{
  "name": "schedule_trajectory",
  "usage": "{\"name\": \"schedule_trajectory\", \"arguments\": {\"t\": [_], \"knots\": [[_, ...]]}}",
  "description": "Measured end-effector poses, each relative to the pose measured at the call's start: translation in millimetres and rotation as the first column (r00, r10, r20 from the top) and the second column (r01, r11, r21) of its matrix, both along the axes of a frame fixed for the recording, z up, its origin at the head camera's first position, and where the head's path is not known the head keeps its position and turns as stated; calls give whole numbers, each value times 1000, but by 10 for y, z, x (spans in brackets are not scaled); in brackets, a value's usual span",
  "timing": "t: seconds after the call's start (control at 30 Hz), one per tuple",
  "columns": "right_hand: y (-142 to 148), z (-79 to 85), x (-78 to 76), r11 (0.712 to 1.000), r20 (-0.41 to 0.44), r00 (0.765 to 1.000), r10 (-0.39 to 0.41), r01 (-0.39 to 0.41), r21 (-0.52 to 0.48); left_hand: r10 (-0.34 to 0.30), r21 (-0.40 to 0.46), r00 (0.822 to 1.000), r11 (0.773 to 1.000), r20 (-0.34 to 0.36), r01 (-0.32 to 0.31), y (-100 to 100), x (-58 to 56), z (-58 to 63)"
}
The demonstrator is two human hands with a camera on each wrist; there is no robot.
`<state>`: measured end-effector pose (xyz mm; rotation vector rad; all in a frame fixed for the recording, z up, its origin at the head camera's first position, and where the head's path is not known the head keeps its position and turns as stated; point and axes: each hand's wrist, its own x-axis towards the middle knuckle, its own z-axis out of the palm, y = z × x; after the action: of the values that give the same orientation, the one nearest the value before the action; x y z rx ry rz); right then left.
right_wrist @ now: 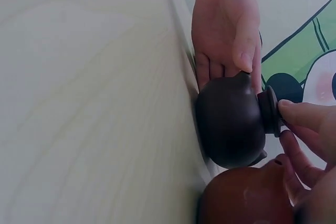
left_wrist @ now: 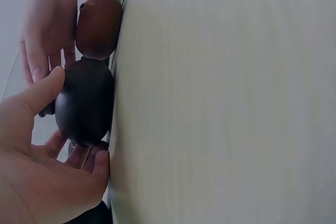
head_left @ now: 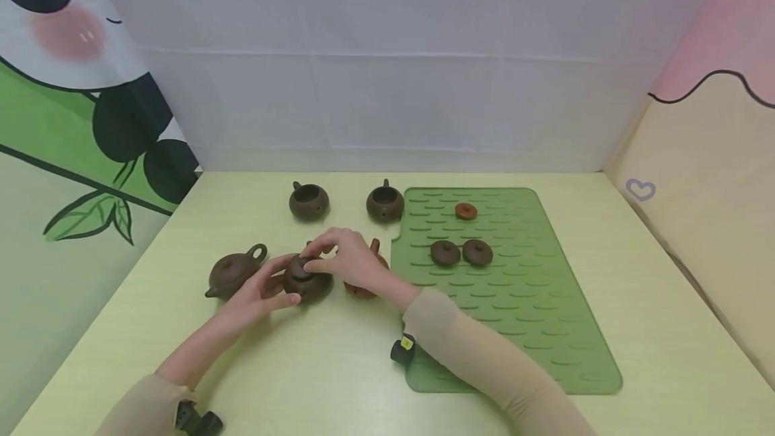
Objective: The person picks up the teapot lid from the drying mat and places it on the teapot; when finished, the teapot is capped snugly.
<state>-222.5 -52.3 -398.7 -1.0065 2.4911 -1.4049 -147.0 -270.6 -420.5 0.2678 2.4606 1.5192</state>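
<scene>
A dark brown teapot stands on the table at centre left. My left hand holds its body from the left side, the thumb by the spout in the right wrist view. Over the pot's opening, my right hand pinches a dark lid by its top. That lid sits tilted against the pot's mouth, with part of its inner rim showing. Just right of it is a reddish-brown teapot, partly hidden behind my right hand in the head view. A dark teapot with its lid on stands left of my left hand.
Two lidless dark teapots stand farther back. On the right lies a green ridged mat, partly under my right forearm. It bears two dark lids and a reddish lid. A white cloth wall rises behind the table.
</scene>
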Motion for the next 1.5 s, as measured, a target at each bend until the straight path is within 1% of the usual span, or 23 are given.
{"name": "schedule_trajectory", "arguments": {"t": [0.17,0.4,0.63,0.77,1.0,1.13,1.33,1.4,1.5], "knots": [[-17,-7,31,1000,29,1000,-9,9,21,-1,5,1000,1000,-1,1,1,13,6],[-32,-37,40,997,11,1000,-28,27,78,0,2,1000,1000,5,0,-1,12,3],[-35,-55,21,997,-2,1000,-12,12,80,0,4,1000,1000,1,0,-2,-12,-17],[-33,-49,24,996,-3,1000,-11,11,87,3,-9,1000,1000,6,-3,-3,-21,-31],[-32,-42,26,994,-12,1000,-7,8,105,-5,-18,1000,1000,-12,5,-5,-11,-6],[1,7,44,994,-30,1000,-1,5,106,-16,-51,1000,999,-26,14,4,-11,35],[101,152,51,998,-53,999,-1,4,68,-34,-115,998,993,-47,28,7,-30,91],[150,211,41,998,-58,998,-13,16,55,-32,-130,997,991,-76,22,22,-37,113],[231,283,10,999,-65,997,-32,33,12,-29,-146,988,989,-151,7,65,-52,155]]}}
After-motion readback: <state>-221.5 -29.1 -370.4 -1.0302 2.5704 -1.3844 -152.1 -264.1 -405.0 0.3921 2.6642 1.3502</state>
